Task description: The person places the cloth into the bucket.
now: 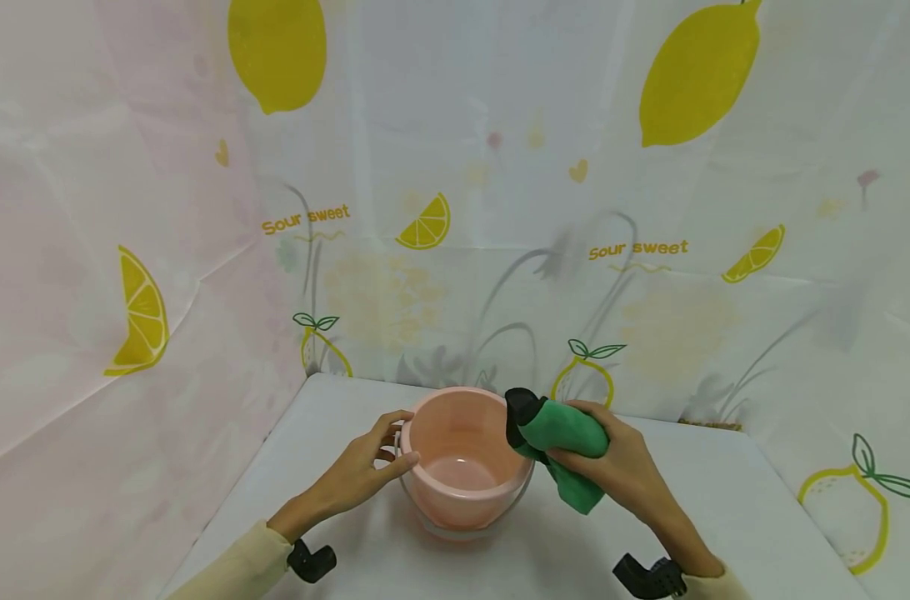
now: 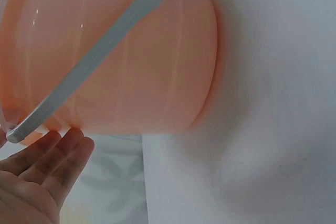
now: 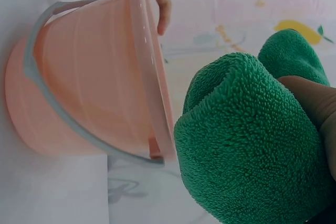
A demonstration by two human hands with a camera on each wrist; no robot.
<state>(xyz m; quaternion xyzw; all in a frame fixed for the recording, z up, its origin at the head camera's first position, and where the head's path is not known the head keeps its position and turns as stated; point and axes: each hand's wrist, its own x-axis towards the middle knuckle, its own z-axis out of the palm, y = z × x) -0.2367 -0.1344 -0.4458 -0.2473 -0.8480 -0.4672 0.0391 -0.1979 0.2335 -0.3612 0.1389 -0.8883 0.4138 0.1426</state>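
Note:
A pink plastic bucket stands upright on the white table, its grey handle hanging down against the side. At the bucket's left rim is my left hand, thumb over the edge and the other fingers against the outside wall. My right hand grips a bunched green towel above the bucket's right rim. The towel's fuzzy pile shows up close in the right wrist view. A black piece sticks out at the towel's left end; I cannot tell what it is.
The white tabletop reaches back to a hanging sheet printed with lemons, which also covers the left and right sides. Black cameras are strapped to both wrists.

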